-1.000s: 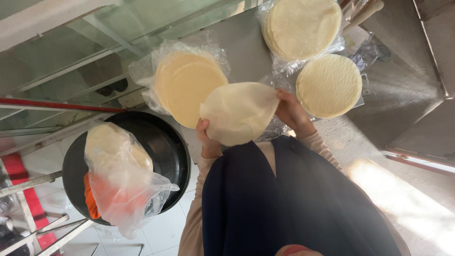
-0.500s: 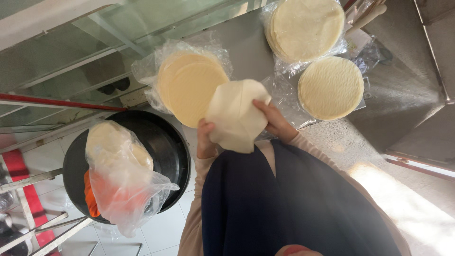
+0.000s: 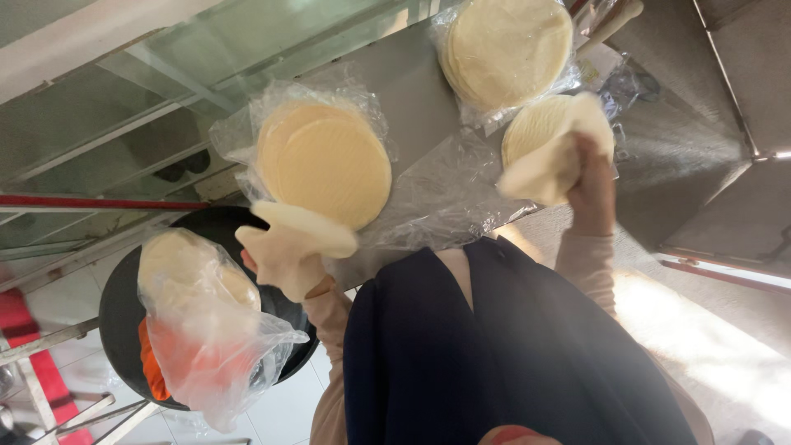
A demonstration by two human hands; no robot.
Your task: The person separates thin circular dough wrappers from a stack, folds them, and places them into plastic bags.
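1. My left hand (image 3: 313,288) pinches a limp round dough sheet (image 3: 297,239), just near side of the wrapped stack (image 3: 329,169) on the bench (image 3: 412,74).
2. My right hand (image 3: 592,177) grips a second sheet (image 3: 548,161) over another stack (image 3: 531,124).
3. Step, I'd judge: one separated sheet per hand. Next calls for laying each flat w/o tearing.

Clear plastic bags (image 3: 461,194) around flatbread stacks (image 3: 325,161)
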